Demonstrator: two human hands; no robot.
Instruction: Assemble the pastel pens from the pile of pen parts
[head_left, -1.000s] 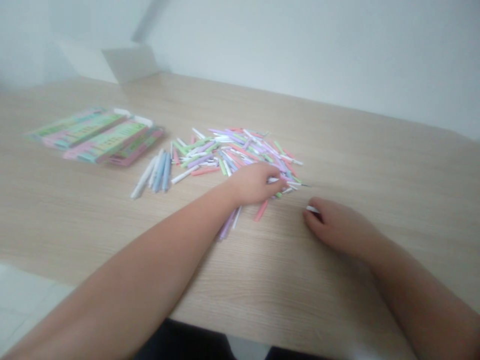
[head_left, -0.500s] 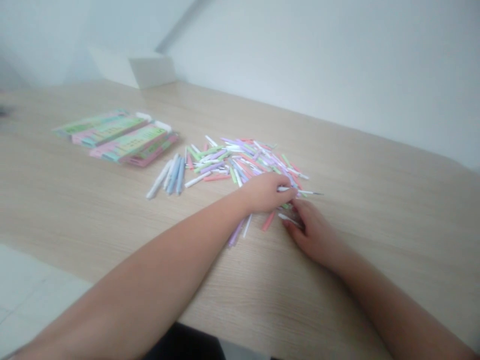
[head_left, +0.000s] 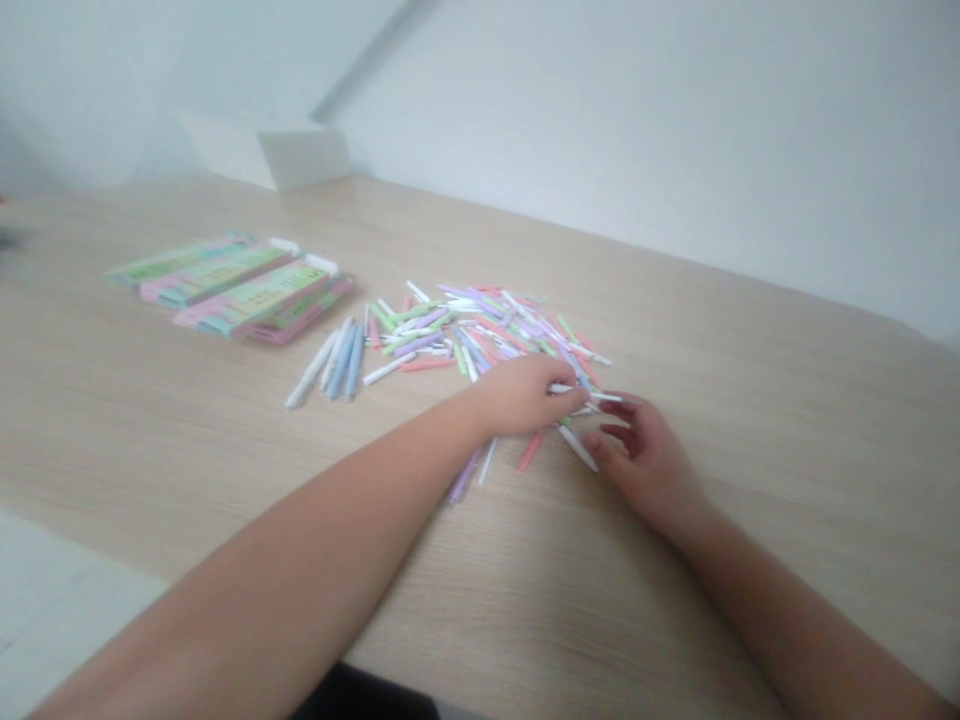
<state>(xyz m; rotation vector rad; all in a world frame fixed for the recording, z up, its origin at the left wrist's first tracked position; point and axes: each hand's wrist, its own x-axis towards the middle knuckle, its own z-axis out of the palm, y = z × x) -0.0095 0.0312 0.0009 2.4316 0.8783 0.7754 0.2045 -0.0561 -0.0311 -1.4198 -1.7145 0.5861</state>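
Left hand [head_left: 521, 397] at the near side of a loose pile of pastel pens [head_left: 480, 335], fingers pinched on a white pen [head_left: 600, 396], its tip poking out rightward. Right hand [head_left: 645, 462] just beside it, not touching, open with fingers curled, close to a slanting white pen [head_left: 577, 448]. Pile lies mid-desk [head_left: 750, 570]. Left of it, a small bunch of blue and white pens [head_left: 331, 360]; farther left, toward the far edge, boxed pen sets [head_left: 247, 295].

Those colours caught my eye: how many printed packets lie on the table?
4: two overlapping pairs of printed packets left of the loose pens; others may be hidden underneath.
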